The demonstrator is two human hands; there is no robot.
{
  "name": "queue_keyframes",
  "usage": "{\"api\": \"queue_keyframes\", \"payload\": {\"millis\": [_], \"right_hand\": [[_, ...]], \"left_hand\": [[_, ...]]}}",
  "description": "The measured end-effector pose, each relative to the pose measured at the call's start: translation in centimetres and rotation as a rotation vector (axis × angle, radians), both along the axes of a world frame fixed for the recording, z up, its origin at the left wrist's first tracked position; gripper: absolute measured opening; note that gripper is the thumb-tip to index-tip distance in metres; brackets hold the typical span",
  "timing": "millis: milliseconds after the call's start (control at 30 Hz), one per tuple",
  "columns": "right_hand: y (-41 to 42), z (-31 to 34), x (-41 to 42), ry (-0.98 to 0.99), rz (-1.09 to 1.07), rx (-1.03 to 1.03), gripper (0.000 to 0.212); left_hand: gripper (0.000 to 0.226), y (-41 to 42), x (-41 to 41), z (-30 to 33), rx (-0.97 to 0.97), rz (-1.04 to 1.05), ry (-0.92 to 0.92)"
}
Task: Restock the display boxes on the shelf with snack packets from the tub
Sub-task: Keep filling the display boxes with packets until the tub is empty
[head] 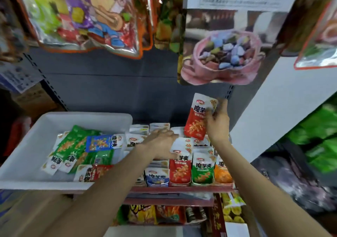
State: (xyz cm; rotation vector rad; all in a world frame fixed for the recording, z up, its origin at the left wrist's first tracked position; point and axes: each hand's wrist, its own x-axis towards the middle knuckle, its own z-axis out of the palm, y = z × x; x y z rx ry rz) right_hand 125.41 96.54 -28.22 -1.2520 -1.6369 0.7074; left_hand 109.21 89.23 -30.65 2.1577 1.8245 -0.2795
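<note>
Shelf [182, 189] work: our right hand [218, 121] grips a red packet [196, 120]; our left hand [162, 140] rests flat-fingered on the display boxes [179, 171] beside the tub [27, 145].

Two bare forearms in shot, entering from the bottom edge, no sleeves visible anywhere along them. Left forearm [102, 187] long and slim, bare from the lower corner up to the wrist. Right forearm [255, 185] the same, uncovered all the way up. No watch, no bracelet, no strap on either wrist. Left hand [160, 143] bare, no glove, no ring to be made out; outline soft with motion blur. Right hand [218, 123] also bare and ungloved, fingers slender, tips smeared by blur so nails cannot be made out. Nothing worn showing on either limb.
</note>
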Motion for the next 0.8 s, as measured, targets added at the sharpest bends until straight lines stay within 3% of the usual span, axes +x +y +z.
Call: {"api": "queue_keyframes", "payload": {"millis": [233,433,600,800], "right_hand": [[-0.1,-1.4,0.1,0.138,0.124,-0.090,0.012],[-1.0,-4.0,0.3,-0.209,0.325,-0.216,0.019],[-1.1,-3.5,0.5,-0.179,0.372,-0.205,0.029],[-1.5,-3.9,0.0,-0.101,0.362,-0.208,0.017]], "left_hand": [[0.045,-1.4,0.4,0.3,0.129,0.034,-0.145],[0.034,-2.5,0.2,0.0,0.194,0.124,-0.278],[0.037,-2.5,0.3,0.0,0.169,0.141,-0.283],[0.040,-2.5,0.2,-0.1,0.164,0.150,-0.275]]}}
